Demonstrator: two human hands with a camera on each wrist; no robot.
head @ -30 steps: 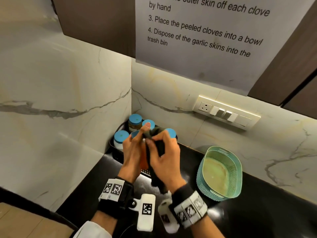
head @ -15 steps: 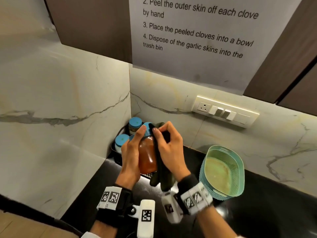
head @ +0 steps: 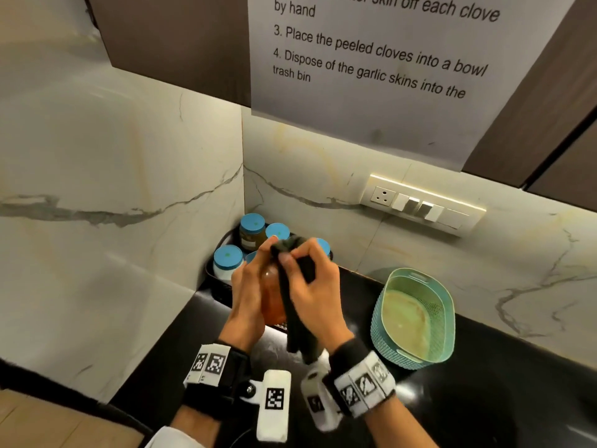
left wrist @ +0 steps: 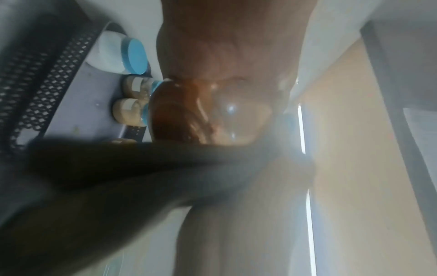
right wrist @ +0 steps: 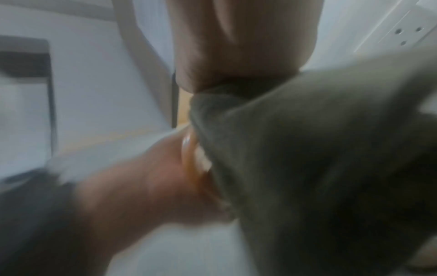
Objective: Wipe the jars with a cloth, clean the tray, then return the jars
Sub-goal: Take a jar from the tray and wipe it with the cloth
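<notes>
Two hands meet at centre of the head view: left hand (head: 248, 295) grips the amber jar (head: 273, 299) above the tray (head: 214, 287); right hand (head: 315, 294) pinches the dark cloth (head: 298, 318) against it. Left wrist view, centre: slick glass could slip. Right wrist view: blurred cloth.

Cloth (head: 295, 287) shifted: 1 s ago bunched over jar top w/ right hand (head: 318, 294) covering most of jar; now draped down jar's right side, orange glass of jar (head: 273, 297) exposed between hands. Right thumb + fingers now pinch cloth at lid level. Left hand (head: 247, 297) index fingertip moved up onto lid edge. Jar held slightly nearer, above tray's near edge.
</notes>
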